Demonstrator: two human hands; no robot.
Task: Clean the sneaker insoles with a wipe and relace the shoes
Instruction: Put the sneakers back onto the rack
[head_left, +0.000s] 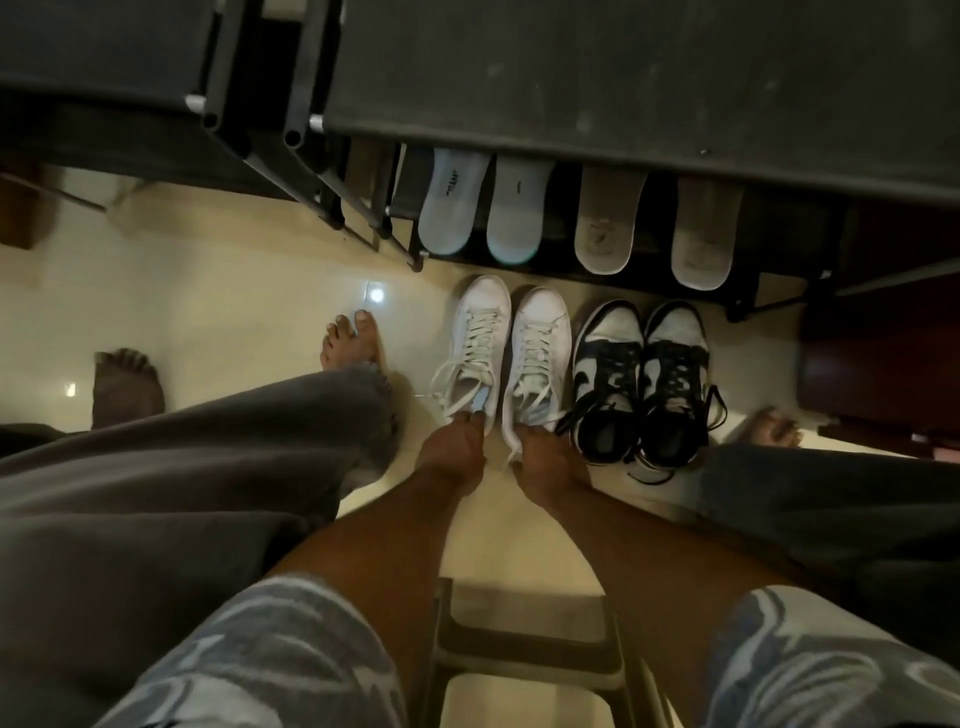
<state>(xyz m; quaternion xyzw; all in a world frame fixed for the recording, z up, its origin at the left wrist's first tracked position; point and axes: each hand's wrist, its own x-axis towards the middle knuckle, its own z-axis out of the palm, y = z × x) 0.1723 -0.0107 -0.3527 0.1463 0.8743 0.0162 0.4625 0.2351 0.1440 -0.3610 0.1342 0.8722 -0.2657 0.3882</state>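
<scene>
Two white sneakers stand side by side on the floor, toes pointing away from me. My left hand (457, 452) grips the heel of the left white sneaker (478, 343). My right hand (545, 462) grips the heel of the right white sneaker (537, 348). Both are laced, with loose lace ends trailing. To their right stands a pair of black and white sneakers (641, 379) with loose black laces. Two pale blue insoles (485, 208) and two grey insoles (657, 228) lean upright against the lowest shelf of a black shoe rack (623, 78).
My bare feet (353, 338) rest on the cream tiled floor (234, 312), left of the shoes; another bare foot (774, 426) shows at the right. A stool frame (524, 654) sits between my knees. A dark wooden cabinet (883, 364) stands at the right.
</scene>
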